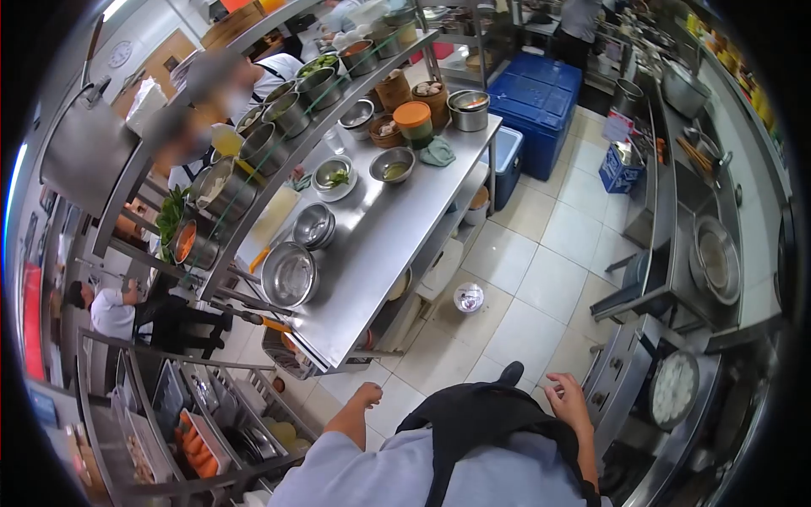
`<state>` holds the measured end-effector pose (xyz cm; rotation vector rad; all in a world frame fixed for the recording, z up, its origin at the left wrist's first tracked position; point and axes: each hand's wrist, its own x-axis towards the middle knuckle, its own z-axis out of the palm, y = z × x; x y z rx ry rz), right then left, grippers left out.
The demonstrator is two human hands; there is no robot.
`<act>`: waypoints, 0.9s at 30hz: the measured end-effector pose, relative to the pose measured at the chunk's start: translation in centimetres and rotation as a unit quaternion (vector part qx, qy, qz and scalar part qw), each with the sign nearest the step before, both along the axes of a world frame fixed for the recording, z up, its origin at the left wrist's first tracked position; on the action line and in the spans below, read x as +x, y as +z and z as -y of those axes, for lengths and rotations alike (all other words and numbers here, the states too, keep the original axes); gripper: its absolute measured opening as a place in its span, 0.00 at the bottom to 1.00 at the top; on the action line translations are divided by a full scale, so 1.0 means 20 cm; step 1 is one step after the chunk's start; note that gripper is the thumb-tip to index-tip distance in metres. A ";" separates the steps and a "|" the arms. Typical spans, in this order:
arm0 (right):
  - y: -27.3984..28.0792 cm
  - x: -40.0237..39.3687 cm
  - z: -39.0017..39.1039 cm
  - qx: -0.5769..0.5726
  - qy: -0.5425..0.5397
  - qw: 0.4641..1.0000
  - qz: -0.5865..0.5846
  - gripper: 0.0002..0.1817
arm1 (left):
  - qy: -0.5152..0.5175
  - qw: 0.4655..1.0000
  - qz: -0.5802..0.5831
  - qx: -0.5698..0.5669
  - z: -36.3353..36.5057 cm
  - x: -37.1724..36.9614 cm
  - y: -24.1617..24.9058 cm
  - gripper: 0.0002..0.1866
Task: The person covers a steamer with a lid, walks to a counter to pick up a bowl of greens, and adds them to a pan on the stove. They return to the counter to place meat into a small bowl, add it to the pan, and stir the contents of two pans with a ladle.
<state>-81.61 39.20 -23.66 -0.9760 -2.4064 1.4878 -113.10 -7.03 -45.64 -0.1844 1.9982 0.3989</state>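
My left hand [368,395] hangs over the floor near the front corner of the steel table [363,275]. Its fingers are curled together and nothing shows in them. On my other side, my right hand [566,395] is held beside the stove front [604,376], fingers loosely bent and apart, with nothing in it. A wide pan [674,389] with white contents stands on the stove to the right. Ahead on the floor lies a round, shiny clear container [468,297], apart from both hands.
Steel bowls [289,275] line the table, below a shelf of metal pots [289,116]. A rack of trays with carrots [196,444] stands at left. Blue coolers [536,97] sit beyond the table; a sink [694,203] is at right. Other people [579,25] stand farther off.
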 end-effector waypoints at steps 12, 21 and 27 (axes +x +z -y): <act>0.11 -0.73 -0.76 0.088 0.135 0.986 -0.031 0.15 | 0.111 0.964 -0.074 0.231 -0.70 -0.31 0.51 0.24; -0.13 -0.95 -0.69 0.094 0.134 0.985 0.054 0.15 | 0.104 0.870 -0.363 0.317 -0.99 -1.59 0.96 0.15; -0.28 -0.88 -0.48 0.001 0.058 0.980 0.193 0.16 | 0.022 0.793 -0.609 0.012 -1.06 -2.69 0.92 0.17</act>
